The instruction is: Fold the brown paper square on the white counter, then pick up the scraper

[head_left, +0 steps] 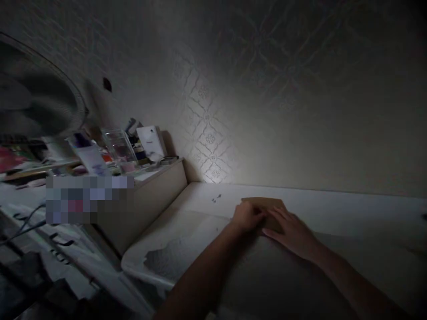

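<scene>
A flat brown piece, paper or thin card [262,202], lies on the white tabletop under both hands. My left hand [245,216] is closed at its left side, the fingers curled in and their tips over the brown piece. Stretched across its right part, my right hand [293,231] has its fingers extended and the thumb apart from them. The fingertips of the two hands almost meet over the middle. Much of the brown piece is hidden by the hands, and the dim light blurs its near edge.
Several small dark bits [216,198] lie on the white table [200,190]. A grey patch [168,258] marks its left front. On the higher cabinet at left stand a white box [151,141], a clear acrylic holder [120,151], a bottle [90,158] and a fan [40,89]. A patterned wall rises behind.
</scene>
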Tool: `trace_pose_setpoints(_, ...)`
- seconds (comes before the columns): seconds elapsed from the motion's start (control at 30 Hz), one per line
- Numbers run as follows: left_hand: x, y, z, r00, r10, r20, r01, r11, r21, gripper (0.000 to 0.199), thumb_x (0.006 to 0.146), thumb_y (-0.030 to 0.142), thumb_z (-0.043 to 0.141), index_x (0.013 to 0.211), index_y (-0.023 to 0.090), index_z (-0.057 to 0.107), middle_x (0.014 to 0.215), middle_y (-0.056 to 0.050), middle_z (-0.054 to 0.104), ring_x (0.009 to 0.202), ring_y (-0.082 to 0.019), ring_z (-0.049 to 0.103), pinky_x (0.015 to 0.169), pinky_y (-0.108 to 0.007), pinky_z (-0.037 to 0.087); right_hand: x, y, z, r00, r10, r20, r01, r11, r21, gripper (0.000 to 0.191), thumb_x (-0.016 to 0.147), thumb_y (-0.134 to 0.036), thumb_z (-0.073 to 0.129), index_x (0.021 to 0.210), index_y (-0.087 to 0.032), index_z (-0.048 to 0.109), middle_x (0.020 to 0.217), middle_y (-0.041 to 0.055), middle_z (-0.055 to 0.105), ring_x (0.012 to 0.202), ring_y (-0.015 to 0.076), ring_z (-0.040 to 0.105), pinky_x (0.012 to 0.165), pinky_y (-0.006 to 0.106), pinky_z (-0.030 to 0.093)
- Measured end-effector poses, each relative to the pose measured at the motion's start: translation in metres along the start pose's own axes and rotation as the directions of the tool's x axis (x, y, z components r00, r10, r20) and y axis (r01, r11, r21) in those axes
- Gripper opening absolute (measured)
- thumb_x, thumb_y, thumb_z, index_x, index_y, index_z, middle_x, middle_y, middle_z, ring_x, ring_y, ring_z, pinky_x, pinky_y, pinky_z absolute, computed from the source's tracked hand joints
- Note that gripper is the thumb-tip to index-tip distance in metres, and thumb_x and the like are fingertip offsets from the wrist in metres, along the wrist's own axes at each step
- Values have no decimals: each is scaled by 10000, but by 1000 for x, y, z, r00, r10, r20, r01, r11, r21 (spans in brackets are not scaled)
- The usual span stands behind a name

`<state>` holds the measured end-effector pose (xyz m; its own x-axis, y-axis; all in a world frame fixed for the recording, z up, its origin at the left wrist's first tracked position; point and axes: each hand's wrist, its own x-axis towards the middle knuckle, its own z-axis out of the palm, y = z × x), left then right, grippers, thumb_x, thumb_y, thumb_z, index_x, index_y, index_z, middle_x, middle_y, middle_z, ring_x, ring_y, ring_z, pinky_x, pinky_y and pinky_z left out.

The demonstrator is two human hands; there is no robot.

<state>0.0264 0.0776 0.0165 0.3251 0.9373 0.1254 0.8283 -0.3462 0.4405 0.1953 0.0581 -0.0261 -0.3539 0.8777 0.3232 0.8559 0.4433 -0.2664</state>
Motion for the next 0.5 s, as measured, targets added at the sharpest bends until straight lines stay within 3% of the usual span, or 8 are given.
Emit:
trace_pose_setpoints(0.2,-2,2,-1,1000,10,-8,-9,1000,20,261,799,333,497,890,183,691,855,-40,692,724,-158,599,681,-247,455,0,2,2,1000,3,11,-3,1000,-1,764,773,-691,338,1316,-160,429,1384,134,398,1285,278,334,1040,451,290)
trace_pose_setpoints(0.5,-1,-1,-1,1000,10,-27,-11,1000,-23,243,778,345,534,873,164,667,826,-38,673,711,-148,578,668,-239,443,-1,3,2,1000,-3,-4,3,1000,0,736,773,-675,358,1303,-172,450,1386,121,399,1273,279,353,1036,442,302)
